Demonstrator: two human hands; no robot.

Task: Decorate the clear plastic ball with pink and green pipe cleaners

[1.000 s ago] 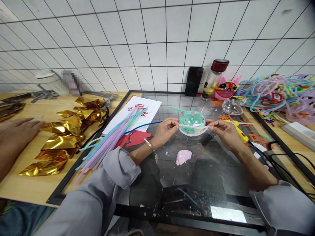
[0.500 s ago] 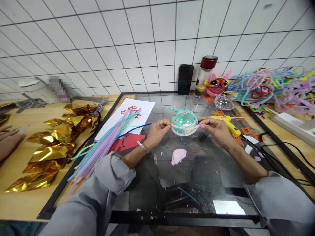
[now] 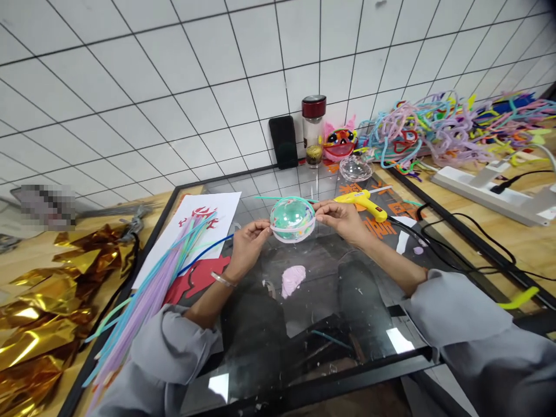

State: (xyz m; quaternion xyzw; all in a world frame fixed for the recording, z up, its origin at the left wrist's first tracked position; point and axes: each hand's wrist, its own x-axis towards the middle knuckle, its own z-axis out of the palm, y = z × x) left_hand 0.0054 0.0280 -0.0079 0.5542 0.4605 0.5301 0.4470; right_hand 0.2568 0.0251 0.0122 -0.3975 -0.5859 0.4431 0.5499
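A clear half-round plastic shell (image 3: 292, 212) with teal and multicoloured bits sits before me on the glass top. Along its front runs a pale pink strip (image 3: 293, 233), curved against the shell's lower edge. My left hand (image 3: 251, 246) pinches the strip at the shell's left side. At the right side, the thumb and fingers of my right hand (image 3: 343, 223) are closed on its other end. A pink clay-like lump (image 3: 293, 280) lies nearer to me. Behind my right hand rests a yellow glue gun (image 3: 362, 202).
Pipe cleaners (image 3: 152, 307) lie across white paper (image 3: 221, 211) and red cut-outs (image 3: 202, 277). Gold foil (image 3: 47, 301) spreads far left. A phone (image 3: 283, 142), a bottle (image 3: 313, 133) and another clear shell (image 3: 356, 169) stand behind. A power strip (image 3: 490, 194) and black cables (image 3: 460, 263) are right.
The view has swung right, so the things appear farther left, and the co-worker's hand at the left has gone out of view. Both my hands keep hold of the strip at the shell.
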